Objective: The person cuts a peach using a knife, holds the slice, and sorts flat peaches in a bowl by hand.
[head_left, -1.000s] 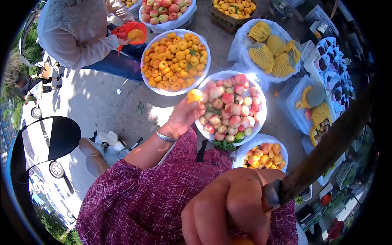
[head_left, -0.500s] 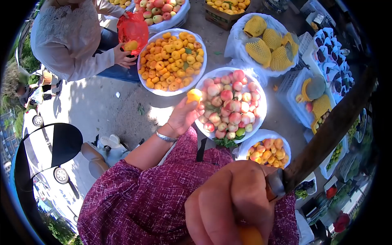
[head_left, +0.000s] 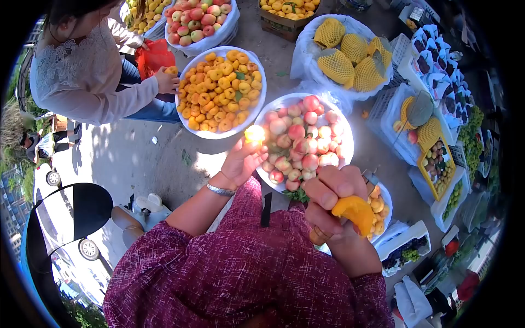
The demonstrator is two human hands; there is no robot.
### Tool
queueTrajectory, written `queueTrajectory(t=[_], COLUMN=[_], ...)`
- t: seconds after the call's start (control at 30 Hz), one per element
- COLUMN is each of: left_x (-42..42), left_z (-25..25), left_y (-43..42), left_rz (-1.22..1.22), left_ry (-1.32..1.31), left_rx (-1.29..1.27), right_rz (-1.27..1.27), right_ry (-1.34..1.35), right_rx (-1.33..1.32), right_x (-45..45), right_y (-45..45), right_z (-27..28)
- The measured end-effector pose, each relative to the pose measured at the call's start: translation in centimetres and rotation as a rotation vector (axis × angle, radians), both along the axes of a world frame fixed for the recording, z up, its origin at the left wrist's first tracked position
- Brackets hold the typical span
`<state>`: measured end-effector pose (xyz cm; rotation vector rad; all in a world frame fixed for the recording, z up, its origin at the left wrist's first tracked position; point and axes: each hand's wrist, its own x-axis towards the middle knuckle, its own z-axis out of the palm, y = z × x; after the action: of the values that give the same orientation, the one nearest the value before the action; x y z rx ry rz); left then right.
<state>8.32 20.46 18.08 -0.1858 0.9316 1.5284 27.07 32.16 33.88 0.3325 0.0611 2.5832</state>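
Observation:
My left hand point(head_left: 239, 165) holds a yellow peach point(head_left: 255, 134) in its fingertips, brightly sunlit, between two basins of fruit. My right hand point(head_left: 328, 188) is closed on a curved slice of yellow peach point(head_left: 355, 213), cut face showing, in front of my purple patterned clothing. The knife seen earlier in this hand is mostly hidden or cannot be made out now. Beyond both hands is a white-lined basin point(head_left: 345, 117) of pink and white peaches. A basin point(head_left: 257, 60) of flat yellow peaches stands further left, and a smaller basin point(head_left: 387, 199) of orange fruit sits behind my right hand.
A person point(head_left: 82, 76) in a pale top stands at the left, one hand on a yellow fruit, with a red bag point(head_left: 155, 57). Netted melons point(head_left: 355, 49), a tub of apples point(head_left: 199, 22) and crates of grapes point(head_left: 413, 251) stand around. A scooter point(head_left: 149, 203) is at lower left.
My right hand has moved away from the camera, upward in view, and now shows the peach slice. The knife blade has left the foreground. The other person's hand has shifted slightly.

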Motion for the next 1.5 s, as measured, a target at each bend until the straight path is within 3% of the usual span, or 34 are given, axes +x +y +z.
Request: queueTrajectory(t=[0.23,0.5,0.77,0.87,1.03,1.1,1.2,1.3,1.47,1.5], left_x=[0.1,2.9,4.5,4.7,2.1,0.8,-1.5,-2.2,-1.6,-0.9], left_z=[-1.8,-1.2,0.8,1.2,-3.3,-2.8,-4.3,-2.1,-2.4,-0.6], left_y=[3.1,5.0,7.6,8.4,6.3,5.7,4.8,4.2,3.5,3.7], left_rz=[0.038,-0.087,-0.256,-0.21,0.152,0.164,0.418,0.217,0.208,0.179], left_ry=[0.064,0.054,0.148,0.077,-0.219,-0.135,-0.16,0.032,0.082,0.136], left_rx=[-0.057,0.02,0.153,0.152,0.061,0.108,-0.05,0.12,0.021,0.023], right_rz=[-0.173,-0.303,-0.339,-0.343,-0.264,-0.252,-0.241,-0.222,-0.222,-0.215], right_ry=[-0.485,-0.454,-0.611,-0.678,-0.622,-0.62,-0.632,-0.649,-0.609,-0.617], right_rx=[-0.39,-0.384,-0.367,-0.422,-0.325,-0.314,-0.377,-0.305,-0.335,-0.344], right_x=[7.0,9.1,9.4,9.3,9.6,9.7,9.7,9.4,8.7,8.4], right_y=[-0.9,-0.5,0.3,0.0,-1.0,-1.2,-1.4,-1.3,-1.3,-1.3], right_z=[-6.7,-9.8,-10.4,-11.4,-11.3,-11.4,-11.8,-10.8,-10.9,-10.2])
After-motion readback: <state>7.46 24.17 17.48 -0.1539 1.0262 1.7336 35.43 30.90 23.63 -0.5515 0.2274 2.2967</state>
